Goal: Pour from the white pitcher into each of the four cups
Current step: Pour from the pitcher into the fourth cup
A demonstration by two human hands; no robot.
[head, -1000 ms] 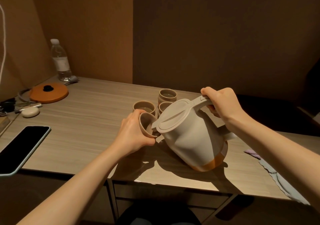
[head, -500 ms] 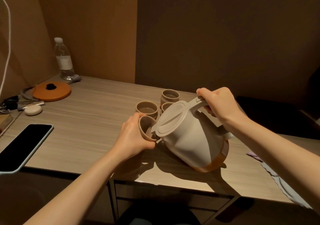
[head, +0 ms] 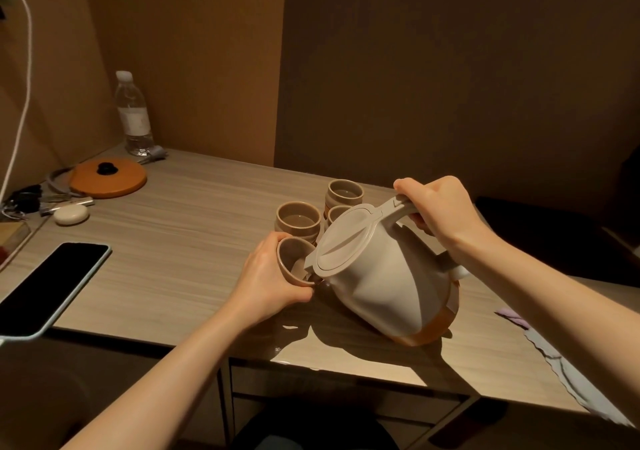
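Wooden table (head: 180,242): left hand (head: 266,283) grips tilted cup (head: 294,262); right hand (head: 440,207) grips white pitcher (head: 381,276).

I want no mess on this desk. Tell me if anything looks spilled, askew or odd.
A few small shiny spots that may be droplets lie on the wooden desk just below the tilted beige ceramic cup in the left hand. The white plastic pitcher, gripped by the right hand, leans on purpose. Nothing else stands out.

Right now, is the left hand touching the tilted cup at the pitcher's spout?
Touching. The head view shows the left hand wrapped around the tilted cup, fingers against its outer wall, no gap visible.
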